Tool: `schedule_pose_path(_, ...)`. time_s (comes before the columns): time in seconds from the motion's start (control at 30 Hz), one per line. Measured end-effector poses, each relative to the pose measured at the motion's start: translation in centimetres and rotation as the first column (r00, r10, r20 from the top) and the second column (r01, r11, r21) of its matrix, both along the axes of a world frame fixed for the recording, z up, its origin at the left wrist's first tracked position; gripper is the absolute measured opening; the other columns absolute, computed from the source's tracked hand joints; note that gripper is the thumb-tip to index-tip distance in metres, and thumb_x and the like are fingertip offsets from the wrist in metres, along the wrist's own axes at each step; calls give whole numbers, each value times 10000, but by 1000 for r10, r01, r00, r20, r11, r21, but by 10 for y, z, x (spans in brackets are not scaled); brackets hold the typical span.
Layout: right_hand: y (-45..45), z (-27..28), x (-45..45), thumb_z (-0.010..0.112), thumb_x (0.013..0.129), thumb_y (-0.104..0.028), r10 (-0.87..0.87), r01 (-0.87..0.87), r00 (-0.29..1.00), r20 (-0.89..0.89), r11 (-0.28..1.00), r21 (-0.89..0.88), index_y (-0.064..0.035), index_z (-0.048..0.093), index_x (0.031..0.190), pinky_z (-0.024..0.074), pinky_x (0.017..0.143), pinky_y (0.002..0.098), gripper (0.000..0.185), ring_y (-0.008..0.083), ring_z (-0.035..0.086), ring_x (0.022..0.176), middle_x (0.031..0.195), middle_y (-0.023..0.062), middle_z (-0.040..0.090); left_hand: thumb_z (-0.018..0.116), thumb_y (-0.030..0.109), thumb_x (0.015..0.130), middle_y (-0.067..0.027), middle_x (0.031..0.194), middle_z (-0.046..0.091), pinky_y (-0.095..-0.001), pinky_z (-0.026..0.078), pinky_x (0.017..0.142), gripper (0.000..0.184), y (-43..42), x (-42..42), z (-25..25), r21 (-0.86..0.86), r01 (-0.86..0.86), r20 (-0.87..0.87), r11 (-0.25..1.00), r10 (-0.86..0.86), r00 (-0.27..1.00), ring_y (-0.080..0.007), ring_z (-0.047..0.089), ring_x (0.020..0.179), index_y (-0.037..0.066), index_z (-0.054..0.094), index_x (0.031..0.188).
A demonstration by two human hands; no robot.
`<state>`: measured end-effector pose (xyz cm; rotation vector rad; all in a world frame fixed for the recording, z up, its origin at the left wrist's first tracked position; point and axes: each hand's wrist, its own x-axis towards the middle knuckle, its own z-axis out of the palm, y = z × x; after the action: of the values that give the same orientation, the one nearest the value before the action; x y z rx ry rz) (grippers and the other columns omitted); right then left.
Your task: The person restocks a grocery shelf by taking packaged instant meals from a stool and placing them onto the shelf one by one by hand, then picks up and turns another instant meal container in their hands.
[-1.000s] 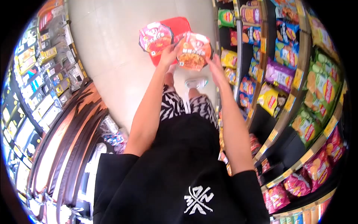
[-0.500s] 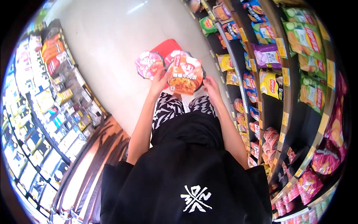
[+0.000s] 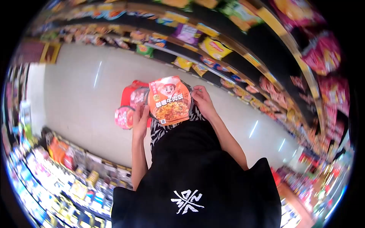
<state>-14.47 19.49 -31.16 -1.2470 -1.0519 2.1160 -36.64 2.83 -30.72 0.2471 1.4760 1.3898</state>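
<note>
An orange instant rice bowl with a cartoon chef and Chinese lettering on its sleeve is held up in front of my body, lid side facing me. My left hand grips its left edge. On the opposite edge my right hand has its fingers closed on the dark rim. Lower down, partly hidden behind the bowl, is a red object, perhaps a basket. A pink round food bowl sits at its near left, and another pinkish bowl shows beside the held one.
Shelves of snack bags, among them a yellow chip bag and a purple bag, run across the top and right. Brightly lit shelves with packaged goods stand at lower left. Pale glossy floor lies between them.
My body has turned rightward, so the snack shelves now stretch across the top of the view. The rice bowl is closer and faces me more squarely, still between both hands.
</note>
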Motion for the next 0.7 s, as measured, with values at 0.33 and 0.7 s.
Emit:
schedule_pose_path(0.33,23,27,98,544,899,-41,-396,365,881,-260,917,-160,-73,435,1244,416,847,280,362,146,535,937,972,34,556,526,188,958,2,943,516,-229,407,742,203,97,66,26,49,275,46,960,-277,960,-62,474,864,45,485,1097)
schedule_pose_path(0.7,95,80,212,510,951,-236,-390,335,854,-344,919,-209,-127,363,1385,403,890,332,471,157,505,1024,1098,42,552,442,233,979,-31,972,519,-293,405,888,202,172,197,67,108,86,177,990,-105,979,-109,497,962,38,494,984)
